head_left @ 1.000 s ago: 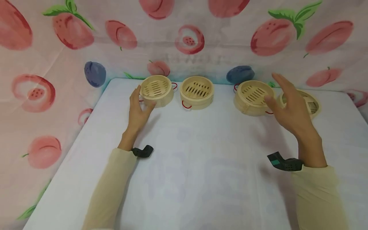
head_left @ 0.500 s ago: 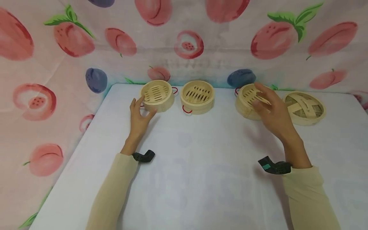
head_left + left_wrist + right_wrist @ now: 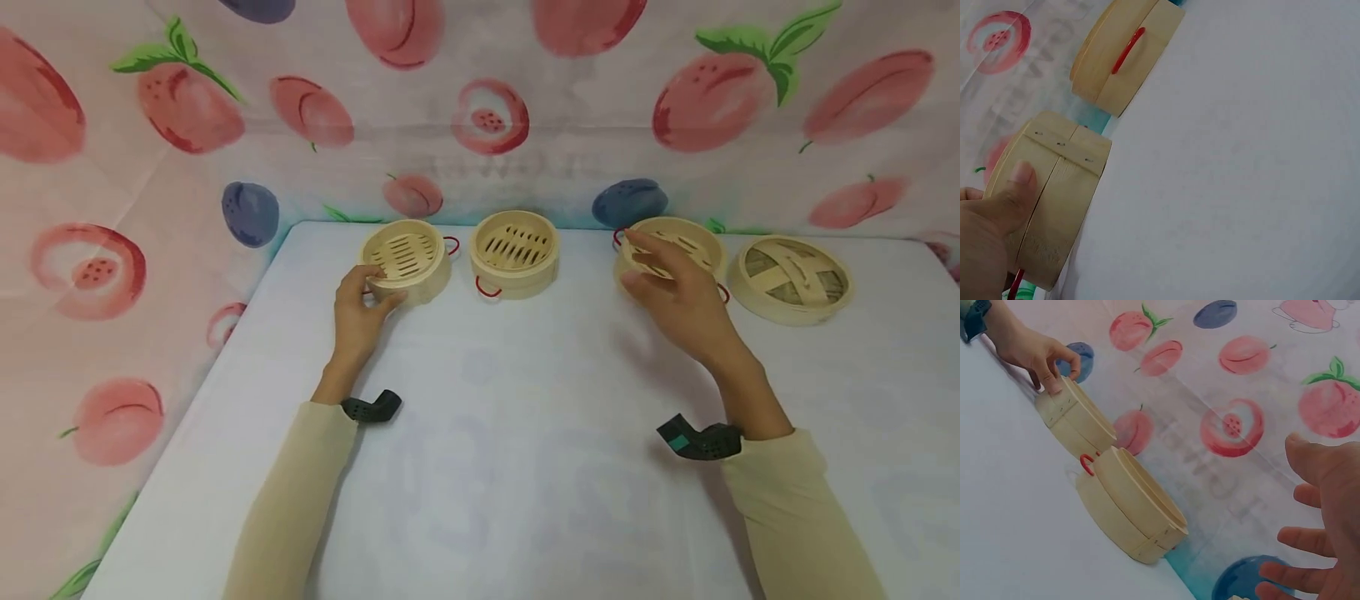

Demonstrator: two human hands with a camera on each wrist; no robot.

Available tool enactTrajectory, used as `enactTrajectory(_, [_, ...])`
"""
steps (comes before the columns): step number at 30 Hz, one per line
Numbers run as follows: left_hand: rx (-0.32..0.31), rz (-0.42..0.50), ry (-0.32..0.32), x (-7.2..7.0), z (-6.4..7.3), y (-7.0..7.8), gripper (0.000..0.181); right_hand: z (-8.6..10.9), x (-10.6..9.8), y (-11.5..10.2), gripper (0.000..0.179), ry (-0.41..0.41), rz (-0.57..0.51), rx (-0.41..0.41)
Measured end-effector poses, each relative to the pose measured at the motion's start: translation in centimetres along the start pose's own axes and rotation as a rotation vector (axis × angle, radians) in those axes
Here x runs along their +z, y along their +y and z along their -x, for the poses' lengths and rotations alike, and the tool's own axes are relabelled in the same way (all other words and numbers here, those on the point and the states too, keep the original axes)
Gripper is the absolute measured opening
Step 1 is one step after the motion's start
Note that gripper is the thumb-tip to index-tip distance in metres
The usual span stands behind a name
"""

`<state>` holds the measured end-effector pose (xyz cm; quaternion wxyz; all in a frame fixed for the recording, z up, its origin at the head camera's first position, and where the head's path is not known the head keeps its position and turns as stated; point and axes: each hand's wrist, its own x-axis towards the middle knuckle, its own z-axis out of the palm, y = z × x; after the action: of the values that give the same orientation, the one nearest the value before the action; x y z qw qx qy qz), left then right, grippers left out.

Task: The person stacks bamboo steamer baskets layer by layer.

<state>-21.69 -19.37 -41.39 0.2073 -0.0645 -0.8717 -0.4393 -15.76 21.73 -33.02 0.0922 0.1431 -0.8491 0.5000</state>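
Left hand [image 3: 358, 312] pinches leftmost bamboo steamer [image 3: 414, 260] near table's back edge [image 3: 587, 234] | right hand [image 3: 678, 300] spread, empty, over third steamer [image 3: 699, 242]; gap leftward

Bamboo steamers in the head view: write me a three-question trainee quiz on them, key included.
1. Which hand grips the leftmost basket?
2. Multiple choice: where in the row is the woven lid? (A) Far left (B) Between two baskets (C) Far right
3. Count the slotted baskets in the head view.

Key:
1. The left hand
2. C
3. Three
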Motion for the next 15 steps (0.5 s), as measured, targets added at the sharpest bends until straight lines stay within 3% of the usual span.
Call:
enactTrajectory(9, [-0.013, -0.003, -0.102, -1.4, -0.1, -0.6, 0.045, 0.2, 1.4, -0.1, 0.052, -0.051, -0.006, -0.04])
enactTrajectory(15, [-0.025, 0.05, -0.099, -1.7, 0.0, -0.8, 0.041, 0.4, 2.2, 0.1, 0.05, -0.052, -0.002, -0.084])
